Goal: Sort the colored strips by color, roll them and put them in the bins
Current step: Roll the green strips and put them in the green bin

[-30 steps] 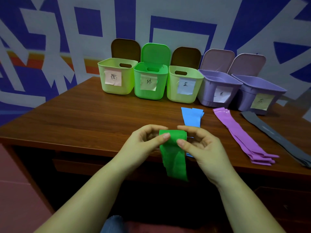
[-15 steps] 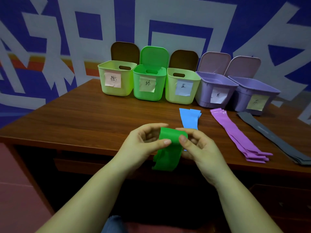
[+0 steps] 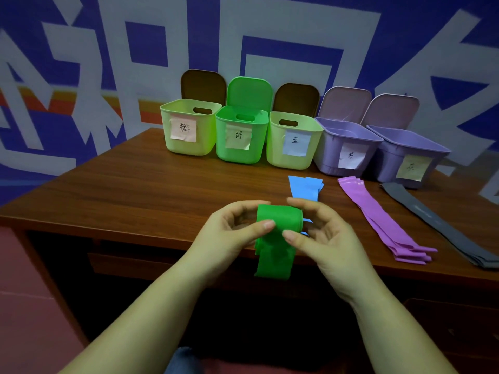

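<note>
A green strip is partly rolled above the table's front edge, its loose tail hanging down past the edge. My left hand pinches the roll's left end, thumb on its front. My right hand holds the right end with curled fingers. Blue strips lie just behind my hands, purple strips to the right, grey strips farther right. The green bin stands open at the back, second from the left.
A row of open labelled bins lines the back of the wooden table: pale green, green, pale green, and two purple ones. A drawer front sits under the table edge.
The roll has grown thicker in my fingers. The hanging green tail is shorter than a second ago.
</note>
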{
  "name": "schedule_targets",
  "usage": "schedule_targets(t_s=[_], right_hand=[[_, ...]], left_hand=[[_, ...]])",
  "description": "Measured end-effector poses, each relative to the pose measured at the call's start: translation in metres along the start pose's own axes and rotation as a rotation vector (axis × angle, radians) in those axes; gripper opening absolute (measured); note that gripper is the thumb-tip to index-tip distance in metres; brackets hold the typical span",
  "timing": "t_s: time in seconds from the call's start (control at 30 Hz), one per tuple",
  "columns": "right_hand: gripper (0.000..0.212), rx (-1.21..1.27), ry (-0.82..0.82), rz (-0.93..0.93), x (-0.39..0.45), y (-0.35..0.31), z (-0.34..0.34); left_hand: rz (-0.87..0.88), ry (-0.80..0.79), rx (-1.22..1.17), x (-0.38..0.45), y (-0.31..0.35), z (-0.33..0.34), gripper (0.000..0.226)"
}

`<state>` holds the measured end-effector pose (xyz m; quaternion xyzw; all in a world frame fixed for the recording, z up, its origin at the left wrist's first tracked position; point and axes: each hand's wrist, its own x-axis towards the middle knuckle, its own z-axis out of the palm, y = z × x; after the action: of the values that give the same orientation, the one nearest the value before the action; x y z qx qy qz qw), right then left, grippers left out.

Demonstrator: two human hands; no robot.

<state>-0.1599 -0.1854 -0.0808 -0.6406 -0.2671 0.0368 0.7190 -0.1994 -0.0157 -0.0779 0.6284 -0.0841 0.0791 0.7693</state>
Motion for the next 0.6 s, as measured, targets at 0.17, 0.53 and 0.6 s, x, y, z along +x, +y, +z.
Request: schedule_targets(t_s=[0.17, 0.53, 0.6], right_hand=[[0.082, -0.021, 0.049, 0.105, 0.0033, 0.0022, 0.0012], [0.031, -0.037, 0.085, 0.034, 0.0044, 0.0013, 0.0027], [0.032, -0.041, 0.087, 0.022, 0.0041, 0.0013, 0.0031]], left_hand=[[0.062, -0.003, 0.021, 0.001, 0.0005, -0.0016, 0.046], [-0.053, -0.011, -0.04, 0.0025, -0.0056, -0.0063, 0.056], [-0.088, -0.004, -0.042, 0.0029, -0.0049, -0.0051, 0.048]])
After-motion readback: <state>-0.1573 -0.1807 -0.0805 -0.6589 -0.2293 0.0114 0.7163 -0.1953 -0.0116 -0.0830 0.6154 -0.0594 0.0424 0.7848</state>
